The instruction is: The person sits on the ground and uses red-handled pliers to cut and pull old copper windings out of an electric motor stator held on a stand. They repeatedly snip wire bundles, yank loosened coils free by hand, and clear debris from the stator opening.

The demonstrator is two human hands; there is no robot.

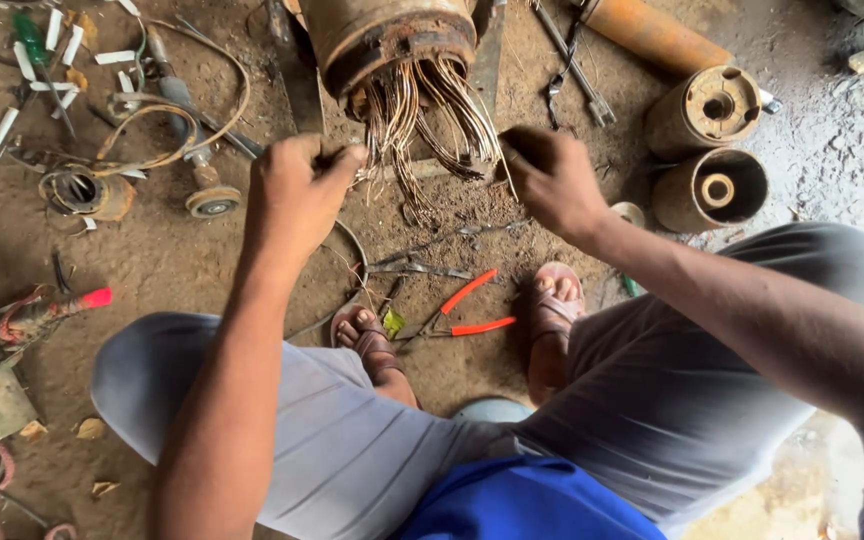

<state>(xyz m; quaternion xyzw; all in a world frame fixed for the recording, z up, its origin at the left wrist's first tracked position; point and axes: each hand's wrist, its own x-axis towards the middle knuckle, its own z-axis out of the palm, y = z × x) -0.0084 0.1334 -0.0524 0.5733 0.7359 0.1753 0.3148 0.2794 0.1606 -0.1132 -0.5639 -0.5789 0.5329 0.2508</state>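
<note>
Knees closest to the camera, sandals on the dirt floor. Left hand (297,190) is fisted, pinching copper wires (422,120) spilling out of the stator (387,40). Right hand (552,180) is closed on the same bundle's other side. Red-handled pliers (462,310) lie between the feet.

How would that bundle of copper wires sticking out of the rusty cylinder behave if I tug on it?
The copper wires fan out in bent, kinked strands, so they would probably flex and hold a new bend rather than spring back. Both the left hand and right hand grip strands. The rusty cylinder looks thick-walled, likely heavy, so it should hardly shift.
</note>
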